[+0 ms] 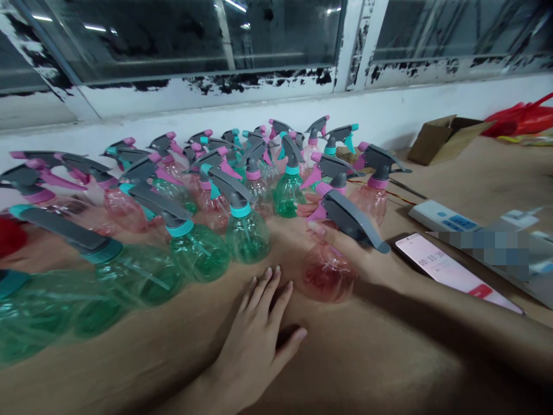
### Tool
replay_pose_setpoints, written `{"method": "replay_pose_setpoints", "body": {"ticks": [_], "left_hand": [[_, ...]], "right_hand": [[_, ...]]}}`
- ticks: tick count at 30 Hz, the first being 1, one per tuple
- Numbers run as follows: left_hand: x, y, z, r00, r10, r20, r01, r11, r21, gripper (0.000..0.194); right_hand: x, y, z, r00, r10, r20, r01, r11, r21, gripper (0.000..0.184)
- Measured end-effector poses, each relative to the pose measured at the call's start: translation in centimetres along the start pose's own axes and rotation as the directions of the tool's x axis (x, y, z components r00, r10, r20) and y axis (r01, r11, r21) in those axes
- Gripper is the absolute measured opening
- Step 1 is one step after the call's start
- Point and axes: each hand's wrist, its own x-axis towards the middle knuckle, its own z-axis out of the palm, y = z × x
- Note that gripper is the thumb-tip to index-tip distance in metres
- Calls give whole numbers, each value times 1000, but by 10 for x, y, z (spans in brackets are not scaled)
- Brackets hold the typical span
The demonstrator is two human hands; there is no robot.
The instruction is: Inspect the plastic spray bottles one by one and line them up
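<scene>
Brown tabletop [159, 346] under fingers [259, 295], window [173, 43] beyond. Left hand [248, 340]: loosely spread, empty. Right hand [332, 236]: at pink bottle [328, 274], closure, hold unclear.

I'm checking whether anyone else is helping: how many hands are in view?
2: the left hand, palm down on the table, and the right hand, around the neck of a pink spray bottle. Others could be hidden behind the clustered bottles.

Right hand [356, 249] — partly behind sprayer [348, 214]
</scene>
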Motion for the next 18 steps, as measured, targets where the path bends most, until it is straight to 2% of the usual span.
{"method": "replay_pose_setpoints", "body": {"ticks": [6,12,18], "left_hand": [[0,0,0,1000,4,10,-4,1000,8,58],[0,0,-1,1000,4,12,-4,1000,12,57],[0,0,-1,1000,-8,20,8,1000,11,57]], "right_hand": [[-1,2,-2,999,-47,-23,46,998,-36,14],[1,2,-2,999,-26,31,26,1000,-9,16],[3,6,-1,997,-54,57,53,998,24,12]]}}
